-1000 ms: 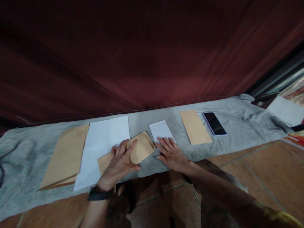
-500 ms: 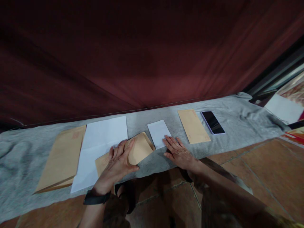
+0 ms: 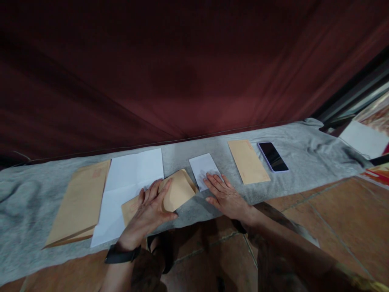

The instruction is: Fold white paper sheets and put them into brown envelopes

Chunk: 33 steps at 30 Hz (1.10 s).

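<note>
My left hand [image 3: 153,207] lies across a small brown envelope [image 3: 179,190]. Its fingers are over the far side and the thumb is at the near edge, holding it in place. The envelope's mouth gapes a little on the right, close to a folded white paper [image 3: 203,165]. My right hand [image 3: 227,198] rests flat on the lower right part of that paper, fingers stretched out, gripping nothing. Partly beneath the small envelope, a larger creased white sheet [image 3: 130,174] is spread out.
At the left lies a large brown envelope [image 3: 80,198]. Another brown envelope [image 3: 247,162] and a phone [image 3: 272,157] lie to the right. Grey cloth [image 3: 310,150] covers the narrow surface, with a dark red curtain [image 3: 194,81] behind and tiled floor [image 3: 340,219] in front.
My right hand has slid slightly left and up, further onto the folded white paper. The left hand and small envelope have barely moved.
</note>
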Each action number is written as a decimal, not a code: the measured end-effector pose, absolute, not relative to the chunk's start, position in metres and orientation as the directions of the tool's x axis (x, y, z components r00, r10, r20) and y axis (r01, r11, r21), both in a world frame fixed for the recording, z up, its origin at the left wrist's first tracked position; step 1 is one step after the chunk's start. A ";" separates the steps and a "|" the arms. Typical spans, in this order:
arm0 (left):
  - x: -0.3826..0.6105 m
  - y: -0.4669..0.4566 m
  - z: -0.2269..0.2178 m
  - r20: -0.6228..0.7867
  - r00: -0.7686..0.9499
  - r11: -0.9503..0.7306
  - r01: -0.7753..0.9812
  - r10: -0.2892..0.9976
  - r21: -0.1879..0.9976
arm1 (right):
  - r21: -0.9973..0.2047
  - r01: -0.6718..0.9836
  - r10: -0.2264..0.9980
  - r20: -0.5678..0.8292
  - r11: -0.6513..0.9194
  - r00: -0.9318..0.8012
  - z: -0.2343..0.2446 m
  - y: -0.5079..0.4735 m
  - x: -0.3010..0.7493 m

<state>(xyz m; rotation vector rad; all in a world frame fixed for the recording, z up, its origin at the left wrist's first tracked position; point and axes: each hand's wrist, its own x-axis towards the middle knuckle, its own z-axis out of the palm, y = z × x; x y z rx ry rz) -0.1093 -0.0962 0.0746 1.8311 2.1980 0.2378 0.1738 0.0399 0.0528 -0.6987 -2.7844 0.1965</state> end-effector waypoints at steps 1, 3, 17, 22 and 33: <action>-0.110 -0.096 0.074 -0.102 -0.161 0.184 0.938 0.982 0.293 | -0.191 0.432 0.467 0.217 0.882 -0.857 0.052 0.037 0.171; -0.111 -0.096 0.073 -0.111 -0.161 0.186 0.940 0.981 0.285 | -0.184 0.413 0.447 0.214 0.892 -0.869 0.048 0.032 0.166; -0.108 -0.096 0.077 -0.194 -0.179 0.229 0.933 0.965 0.276 | -0.199 0.449 0.477 0.127 0.871 -0.870 0.057 0.062 0.123; -0.109 -0.098 0.074 -0.159 -0.168 0.210 0.929 0.973 0.304 | -0.200 0.444 0.473 0.126 0.873 -0.872 0.051 0.074 0.106; -0.106 -0.100 0.080 -0.144 -0.156 0.196 0.920 0.977 0.338 | -0.220 0.477 0.511 0.137 0.851 -0.849 0.041 0.091 0.079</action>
